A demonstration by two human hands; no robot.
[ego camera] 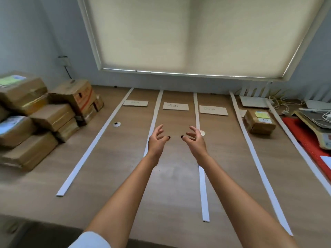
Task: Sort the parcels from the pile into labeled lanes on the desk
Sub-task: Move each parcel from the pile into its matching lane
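Presently, both forearms reach forward over the wooden bench [107, 176], and neither hand holds anything. The left hand [157, 140] hangs above the bench near the second white strip [154, 120], fingers spread and loosely curled, thumb pointing inward. The right hand [195, 140] mirrors it just beside the third white strip [197, 113], fingers likewise apart and lightly bent. The two hands face each other across a narrow gap, not touching.

The pile of parcels [35, 113] sits at the far left of the bench: brown cardboard boxes stacked in several tiers, some with pale labels on top (print unreadable). One single parcel [259, 122] lies in the rightmost lane, bearing a yellow sticker and a small white tag.

White strips run from the back edge toward the viewer and mark out the lanes. Three lanes each carry a cardboard label card at the far end: the left card [135, 103], the middle card [175, 106] and the right card [213, 110]; their writing is too faint to read.

At the far right a weighing scale [315, 126] rests on a red mat [304, 140]. A closed roller blind [188, 33] covers the window behind the bench.
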